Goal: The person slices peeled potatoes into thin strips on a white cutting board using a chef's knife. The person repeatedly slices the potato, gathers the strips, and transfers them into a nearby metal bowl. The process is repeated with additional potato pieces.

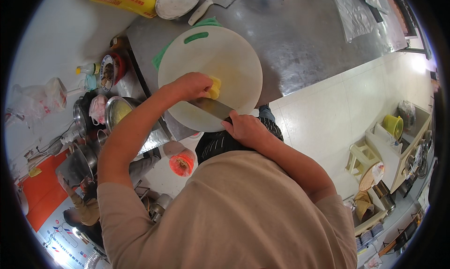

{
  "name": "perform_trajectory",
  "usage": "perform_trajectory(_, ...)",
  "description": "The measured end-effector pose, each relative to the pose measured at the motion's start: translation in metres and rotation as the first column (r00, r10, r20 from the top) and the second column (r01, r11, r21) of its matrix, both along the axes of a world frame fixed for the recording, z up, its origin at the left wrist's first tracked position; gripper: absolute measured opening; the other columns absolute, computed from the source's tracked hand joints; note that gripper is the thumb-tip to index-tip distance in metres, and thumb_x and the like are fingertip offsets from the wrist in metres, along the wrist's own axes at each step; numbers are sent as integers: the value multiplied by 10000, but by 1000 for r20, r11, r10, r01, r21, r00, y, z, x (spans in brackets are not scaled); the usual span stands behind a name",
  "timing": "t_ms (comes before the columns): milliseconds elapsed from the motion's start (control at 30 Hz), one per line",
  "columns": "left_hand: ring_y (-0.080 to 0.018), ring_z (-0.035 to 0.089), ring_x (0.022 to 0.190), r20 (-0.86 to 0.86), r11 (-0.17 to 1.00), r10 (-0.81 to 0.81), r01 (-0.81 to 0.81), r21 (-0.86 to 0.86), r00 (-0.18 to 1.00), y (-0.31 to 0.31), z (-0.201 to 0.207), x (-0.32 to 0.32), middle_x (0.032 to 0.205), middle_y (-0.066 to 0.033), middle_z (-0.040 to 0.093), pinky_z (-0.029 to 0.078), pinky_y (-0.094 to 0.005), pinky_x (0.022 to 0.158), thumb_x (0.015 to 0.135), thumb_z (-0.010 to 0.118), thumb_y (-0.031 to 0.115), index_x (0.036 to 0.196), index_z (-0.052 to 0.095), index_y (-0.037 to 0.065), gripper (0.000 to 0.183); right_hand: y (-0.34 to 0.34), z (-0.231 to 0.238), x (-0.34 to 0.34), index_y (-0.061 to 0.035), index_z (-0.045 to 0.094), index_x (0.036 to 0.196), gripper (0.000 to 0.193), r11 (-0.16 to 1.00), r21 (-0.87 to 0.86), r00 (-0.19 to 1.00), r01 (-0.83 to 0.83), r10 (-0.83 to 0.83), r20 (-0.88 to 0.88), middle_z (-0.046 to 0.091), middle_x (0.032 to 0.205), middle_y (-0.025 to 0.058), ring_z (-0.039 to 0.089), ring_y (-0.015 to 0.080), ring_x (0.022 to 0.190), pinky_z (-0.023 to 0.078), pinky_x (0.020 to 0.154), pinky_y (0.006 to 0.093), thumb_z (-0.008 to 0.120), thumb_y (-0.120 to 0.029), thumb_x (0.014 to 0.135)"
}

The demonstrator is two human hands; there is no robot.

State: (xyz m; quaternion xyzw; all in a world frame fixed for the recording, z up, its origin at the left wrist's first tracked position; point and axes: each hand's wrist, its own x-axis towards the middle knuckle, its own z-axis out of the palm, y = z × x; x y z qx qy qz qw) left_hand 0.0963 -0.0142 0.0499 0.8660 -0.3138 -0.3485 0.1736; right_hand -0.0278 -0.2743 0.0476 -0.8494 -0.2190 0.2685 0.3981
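Shirt (pixel 234 213) nearest | left grip (pixel 194 84) pinching yellow piece (pixel 215 87) on board (pixel 229 51), atop desk (pixel 304 39) | right grip (pixel 247 130) wrapped round knife (pixel 214 108), blade beside piece | best keep left curled clear of edge, strokes slow

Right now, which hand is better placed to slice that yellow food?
Probably the right hand: it grips the kitchen knife, blade beside the yellow food, while the left hand holds that food on the round cutting board.
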Motion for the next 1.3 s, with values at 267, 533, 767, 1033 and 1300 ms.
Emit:
perform_trajectory(267,-274,652,941,-273,977,148,-97,192,951,48,42,21,995,-112,670,519,-383,807,838,753,178,1025,734,54,225,1,3,2,14,527,971,411,1000,-11,999,-3,3,-34,668,726,248,672,453,707,537,641,541,575,-393,1014)
perform_trajectory(533,-224,653,887,-423,986,128,-67,155,897,54,58,14,926,-97,682,528,-348,813,818,774,124,1046,766,69,234,0,6,4,18,528,981,419,999,-34,997,-27,25,-68,670,740,253,672,455,720,538,664,542,562,-398,1021)
perform_trajectory(767,-211,656,787,-434,967,208,-117,226,877,53,62,15,851,-100,676,533,-339,746,816,776,99,941,703,6,171,0,4,4,18,532,969,419,999,-26,999,-35,34,-38,670,738,250,674,447,715,536,657,535,562,-397,1022)
perform_trajectory(1033,-230,654,764,-356,952,291,-305,18,888,35,46,16,824,-111,683,515,-344,712,833,768,110,902,669,5,160,0,0,2,15,533,957,411,1000,-7,1000,-9,9,-22,664,718,242,672,445,695,534,642,539,578,-390,1013)
perform_trajectory(1300,-348,624,810,172,998,62,-60,-16,983,-2,-7,-14,904,-111,660,506,-441,751,807,731,132,904,649,47,152,1,3,4,14,539,969,416,999,-35,998,-19,17,-53,668,743,251,674,452,726,539,672,542,568,-398,1017)
